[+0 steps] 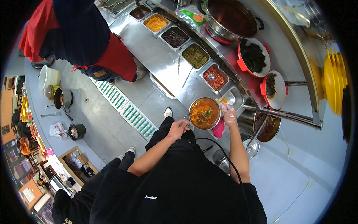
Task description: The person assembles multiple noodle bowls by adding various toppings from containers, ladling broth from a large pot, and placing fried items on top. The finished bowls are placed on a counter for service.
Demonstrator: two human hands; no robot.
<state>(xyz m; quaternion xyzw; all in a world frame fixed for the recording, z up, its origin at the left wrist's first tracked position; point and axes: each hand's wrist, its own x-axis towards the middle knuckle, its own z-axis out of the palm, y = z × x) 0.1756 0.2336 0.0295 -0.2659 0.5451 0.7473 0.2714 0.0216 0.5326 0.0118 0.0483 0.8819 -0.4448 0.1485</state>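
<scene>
A round metal bowl [204, 113] of red-orange soup, with something green at its middle, is in front of me at the counter's near end. My left hand [178, 129] is bare, its fingers closed at the bowl's left edge. On the opposite side, my right hand [228, 114] wears a clear plastic glove and grips at the bowl's right rim; its fingertips are partly hidden. A bright pink cloth [218, 128] hangs just below the bowl, near my right wrist. Beyond the bowl sits a metal tray of peanuts [214, 79] with a spoon in it.
Several topping trays line the steel counter [149, 52], including shredded orange food [156, 23]. A large pot [231, 16] and red-handled bowls [254, 56] stand on the right shelf. A stockpot [266, 127] with a ladle is beyond my right arm. A person in a red apron [115, 56] stands left.
</scene>
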